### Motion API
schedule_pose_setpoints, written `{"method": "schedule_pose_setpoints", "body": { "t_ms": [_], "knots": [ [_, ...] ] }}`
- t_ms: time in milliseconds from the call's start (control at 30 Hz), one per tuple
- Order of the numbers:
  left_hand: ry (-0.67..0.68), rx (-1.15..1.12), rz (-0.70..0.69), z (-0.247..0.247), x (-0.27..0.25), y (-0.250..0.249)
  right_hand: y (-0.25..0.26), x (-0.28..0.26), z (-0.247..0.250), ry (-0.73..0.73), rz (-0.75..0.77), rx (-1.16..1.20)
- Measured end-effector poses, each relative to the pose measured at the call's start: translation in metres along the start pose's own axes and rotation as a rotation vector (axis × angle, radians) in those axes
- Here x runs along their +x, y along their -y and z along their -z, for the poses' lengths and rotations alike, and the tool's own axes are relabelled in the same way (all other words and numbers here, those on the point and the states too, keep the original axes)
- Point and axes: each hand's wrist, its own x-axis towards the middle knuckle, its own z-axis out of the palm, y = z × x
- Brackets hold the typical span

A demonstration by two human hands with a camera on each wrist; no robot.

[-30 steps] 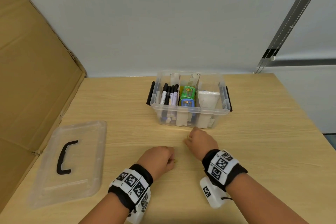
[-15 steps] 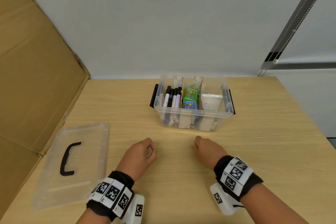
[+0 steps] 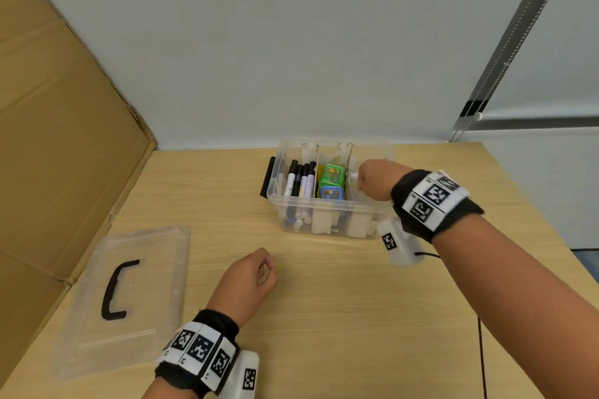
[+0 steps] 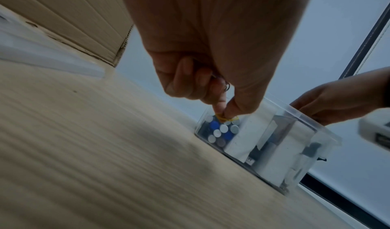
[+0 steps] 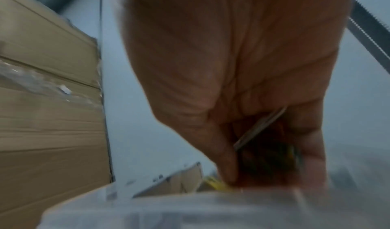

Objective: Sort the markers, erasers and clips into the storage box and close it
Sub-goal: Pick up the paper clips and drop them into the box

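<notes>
The clear storage box (image 3: 327, 204) stands open at mid-table, with markers (image 3: 299, 180) in its left section, green and blue erasers (image 3: 331, 183) in the middle and white erasers (image 3: 359, 220) on the right. My right hand (image 3: 361, 180) hovers over the right section, fingers curled round several paper clips (image 5: 260, 128). My left hand (image 3: 270, 267) stays low over the table in front of the box, thumb and forefinger pinching a yellow clip (image 4: 226, 119). A metal clip (image 4: 226, 86) shows in its palm.
The clear lid (image 3: 155, 269) with a black handle (image 3: 113, 291) lies flat at the left front. A cardboard sheet (image 3: 58, 139) leans along the left edge. The wooden table (image 3: 356, 317) meets a wall behind the box.
My right hand has lifted off the table and gone forward over the box's right section. The left hand has shifted a little left and now pinches the yellow clip.
</notes>
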Motion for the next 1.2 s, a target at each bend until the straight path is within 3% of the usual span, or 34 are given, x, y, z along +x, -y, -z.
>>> {"method": "schedule_pose_setpoints", "body": {
  "t_ms": [100,200,267,333,400,433,600,800,900,1100,1200],
  "knots": [
    [-0.01,0.004,-0.003,0.001,-0.003,-0.002,0.0,0.013,-0.004,0.183,0.04,-0.079],
    [-0.026,-0.01,0.003,0.004,-0.008,-0.003,-0.009,0.004,-0.001,0.165,0.067,0.026],
    [-0.038,-0.031,0.009,0.005,-0.01,-0.005,-0.021,-0.007,-0.003,0.029,0.086,0.253],
    [-0.053,-0.029,0.004,0.006,-0.011,-0.011,-0.035,-0.018,-0.014,-0.265,0.124,0.374],
    [-0.064,-0.005,-0.017,0.005,-0.008,-0.021,-0.052,-0.024,-0.038,-0.583,0.136,0.342],
    [-0.071,0.011,-0.033,0.004,-0.005,-0.029,-0.06,-0.025,-0.052,-0.667,0.123,0.293],
    [-0.13,0.158,-0.178,-0.002,0.022,-0.088,-0.076,-0.027,-0.107,-0.693,0.17,0.421],
    [-0.177,0.361,-0.303,-0.023,0.089,-0.158,-0.073,-0.02,-0.121,-0.77,0.22,0.574],
    [-0.068,0.545,-0.286,-0.043,0.127,-0.175,-0.074,-0.019,-0.122,-0.775,0.22,0.556],
    [0.357,0.782,-0.185,-0.05,0.162,-0.202,-0.077,-0.018,-0.123,-0.769,0.204,0.531],
    [0.379,0.804,-0.23,-0.048,0.156,-0.198,-0.076,-0.018,-0.122,-0.761,0.204,0.542]
  ]
}}
